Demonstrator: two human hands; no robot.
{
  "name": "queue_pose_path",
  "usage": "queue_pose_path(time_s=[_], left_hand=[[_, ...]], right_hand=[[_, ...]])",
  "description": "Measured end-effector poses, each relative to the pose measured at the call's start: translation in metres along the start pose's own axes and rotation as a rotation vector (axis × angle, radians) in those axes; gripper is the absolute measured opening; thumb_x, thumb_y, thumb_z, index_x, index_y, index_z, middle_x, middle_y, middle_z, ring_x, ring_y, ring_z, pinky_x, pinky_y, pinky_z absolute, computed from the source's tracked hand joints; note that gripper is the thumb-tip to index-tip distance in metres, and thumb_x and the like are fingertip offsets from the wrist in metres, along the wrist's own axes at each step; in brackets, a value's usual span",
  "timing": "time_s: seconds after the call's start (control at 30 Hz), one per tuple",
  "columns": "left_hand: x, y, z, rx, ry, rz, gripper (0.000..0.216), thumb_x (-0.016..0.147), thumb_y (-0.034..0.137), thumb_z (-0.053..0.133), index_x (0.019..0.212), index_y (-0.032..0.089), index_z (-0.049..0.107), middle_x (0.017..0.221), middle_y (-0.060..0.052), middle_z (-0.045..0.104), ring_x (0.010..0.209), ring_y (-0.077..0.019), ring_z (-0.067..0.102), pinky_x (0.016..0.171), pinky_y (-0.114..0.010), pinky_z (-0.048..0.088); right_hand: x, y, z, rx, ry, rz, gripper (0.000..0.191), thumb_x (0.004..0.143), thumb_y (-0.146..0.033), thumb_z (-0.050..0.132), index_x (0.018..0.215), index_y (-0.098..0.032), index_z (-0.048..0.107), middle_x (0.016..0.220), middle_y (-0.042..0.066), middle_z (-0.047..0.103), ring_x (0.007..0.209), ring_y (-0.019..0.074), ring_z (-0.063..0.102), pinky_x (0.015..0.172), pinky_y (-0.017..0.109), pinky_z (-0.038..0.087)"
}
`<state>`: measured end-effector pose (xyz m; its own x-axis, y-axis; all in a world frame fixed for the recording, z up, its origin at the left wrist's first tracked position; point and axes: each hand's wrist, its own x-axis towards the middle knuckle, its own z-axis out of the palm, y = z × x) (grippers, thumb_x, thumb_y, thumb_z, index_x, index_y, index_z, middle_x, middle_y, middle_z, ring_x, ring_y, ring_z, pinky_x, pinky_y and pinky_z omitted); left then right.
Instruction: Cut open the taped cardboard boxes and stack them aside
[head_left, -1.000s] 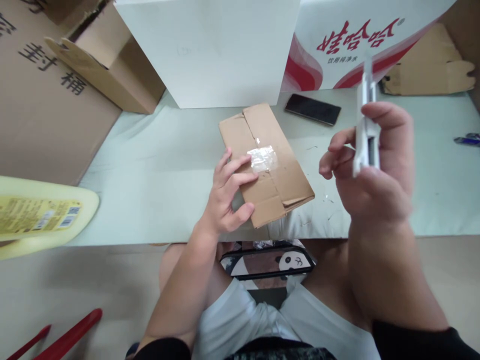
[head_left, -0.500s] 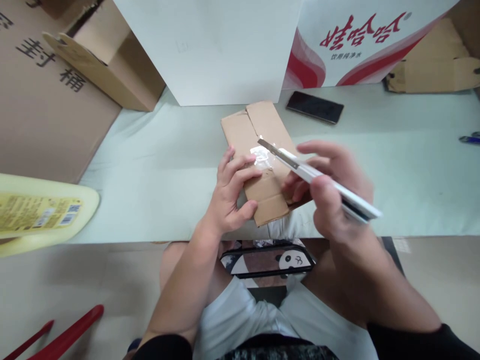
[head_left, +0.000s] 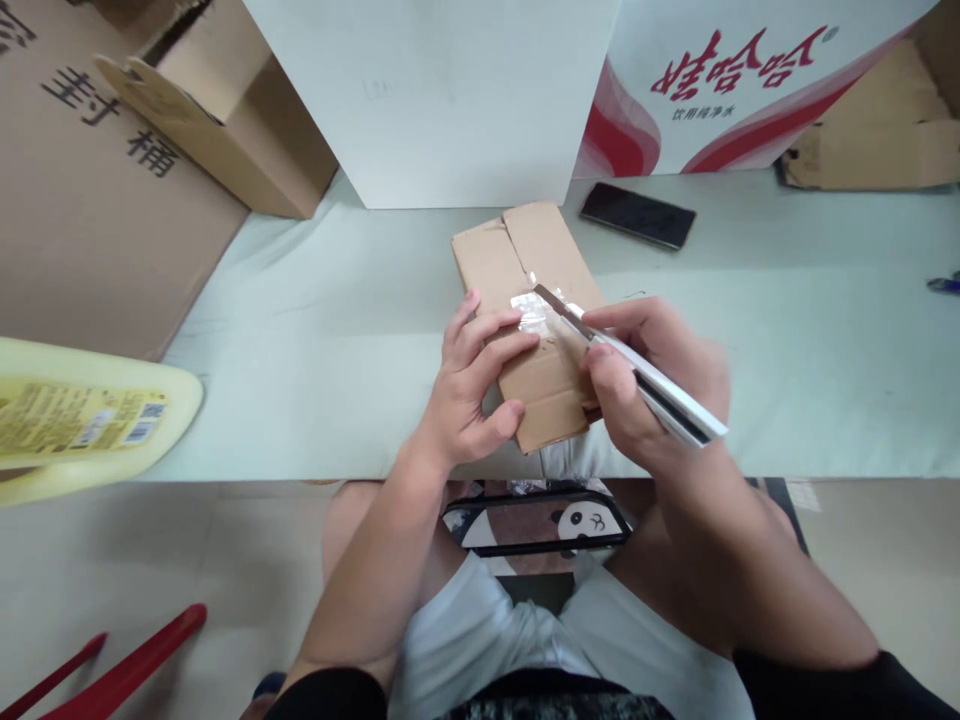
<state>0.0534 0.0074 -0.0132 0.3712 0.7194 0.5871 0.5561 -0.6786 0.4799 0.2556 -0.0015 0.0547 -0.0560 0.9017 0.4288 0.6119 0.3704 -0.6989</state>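
The left hand point(head_left: 472, 385) lies palm down, fingers spread, pressing a small flat cardboard box point(head_left: 529, 310) onto the pale table point(head_left: 300, 340). The right hand point(head_left: 652, 385), wrist bent inward, is closed around a white utility knife point(head_left: 637, 370), its blade tip touching the clear tape point(head_left: 531, 308) across the box's flaps.

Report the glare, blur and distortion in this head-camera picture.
Head view: soft, even light, with only faint shadows under the left hand and right hand. The tape on the cardboard box glints white. The knife looks sharp, not smeared. The wide lens stretches the yellow bottle at the left margin.
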Motion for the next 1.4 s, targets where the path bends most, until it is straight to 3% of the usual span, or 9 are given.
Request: queue_pose_path(time_s=[0.53, 0.77, 0.97, 1.13, 1.4], left_hand=[[-0.0002, -0.0004, 0.0021, -0.037, 0.025, 0.012, 0.05, 0.1, 0.058, 0.036, 0.137, 0.03, 0.053, 0.14, -0.009, 0.058, 0.139, -0.0327, 0.051, 0.13, -0.066, 0.018], [-0.0007, -0.0004, 0.003, -0.052, 0.037, 0.002, 0.05, 0.1, 0.059, 0.037, 0.137, 0.03, 0.055, 0.139, -0.009, 0.058, 0.14, -0.0331, 0.05, 0.13, -0.065, 0.019], [0.0, -0.0003, 0.0025, -0.038, 0.035, 0.004, 0.05, 0.101, 0.059, 0.036, 0.137, 0.03, 0.055, 0.137, -0.009, 0.059, 0.137, -0.0322, 0.053, 0.13, -0.065, 0.019], [-0.0001, -0.0011, 0.0028, -0.011, 0.032, -0.007, 0.051, 0.101, 0.061, 0.034, 0.136, 0.03, 0.055, 0.136, -0.008, 0.06, 0.136, -0.0317, 0.054, 0.13, -0.064, 0.02], [0.0007, -0.0006, 0.004, -0.026, 0.056, 0.0, 0.049, 0.101, 0.059, 0.036, 0.134, 0.03, 0.057, 0.135, -0.008, 0.061, 0.133, -0.0309, 0.057, 0.129, -0.064, 0.022]], right_hand=[[0.0021, -0.0029, 0.0003, -0.037, -0.082, 0.032, 0.015, 0.089, -0.035, 0.057, 0.093, -0.025, 0.066, 0.069, 0.0, 0.069, 0.054, 0.015, 0.059, 0.052, 0.027, 0.045], [0.0052, -0.0054, 0.0012, -0.089, -0.138, 0.034, 0.024, 0.09, -0.038, 0.054, 0.1, -0.022, 0.07, 0.072, 0.002, 0.072, 0.054, 0.0151, 0.061, 0.054, 0.027, 0.044], [0.0048, -0.005, 0.0013, -0.067, -0.106, 0.038, 0.017, 0.086, -0.035, 0.056, 0.093, -0.023, 0.066, 0.072, 0.002, 0.072, 0.057, 0.0153, 0.061, 0.054, 0.026, 0.044], [0.0043, -0.0054, 0.0012, -0.051, -0.047, 0.015, 0.009, 0.08, -0.028, 0.054, 0.083, -0.024, 0.061, 0.061, -0.002, 0.062, 0.049, 0.0125, 0.052, 0.05, 0.026, 0.041], [0.0036, -0.0042, 0.0007, -0.041, -0.07, -0.01, 0.014, 0.081, -0.028, 0.055, 0.086, -0.023, 0.067, 0.064, -0.002, 0.066, 0.05, 0.0115, 0.054, 0.051, 0.024, 0.042]])
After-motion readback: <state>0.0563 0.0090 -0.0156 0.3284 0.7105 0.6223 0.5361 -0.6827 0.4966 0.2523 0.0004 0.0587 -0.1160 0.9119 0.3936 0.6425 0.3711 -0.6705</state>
